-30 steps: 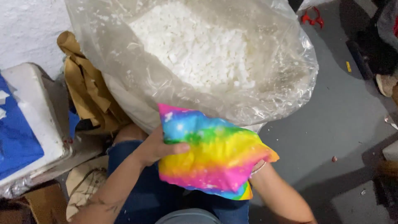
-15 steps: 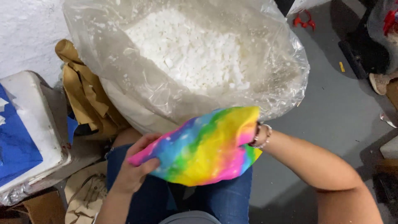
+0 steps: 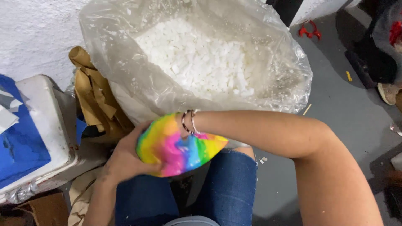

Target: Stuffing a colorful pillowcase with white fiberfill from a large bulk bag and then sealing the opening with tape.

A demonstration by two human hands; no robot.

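A rainbow tie-dye pillow (image 3: 180, 146) rests over my lap, just in front of a big clear plastic bag (image 3: 125, 83) full of white foam pieces (image 3: 197, 62). My left hand (image 3: 123, 161) grips the pillow's left end from below. My right arm reaches across from the right. My right hand (image 3: 185, 122) shows only at the braceleted wrist. Its fingers are hidden in or behind the rainbow fabric, so I cannot see whether they are closed.
Crumpled brown paper (image 3: 94, 98) lies left of the bag. A white and blue box (image 3: 39, 129) stands at far left against a white wall. Grey floor (image 3: 343, 109) spreads to the right, with a red object (image 3: 310, 31), dark items and a shoe (image 3: 389, 92).
The pillow has swung round and moved left and lower onto my lap. My right arm has crossed over it, and the right hand has gone out of sight at the fabric.
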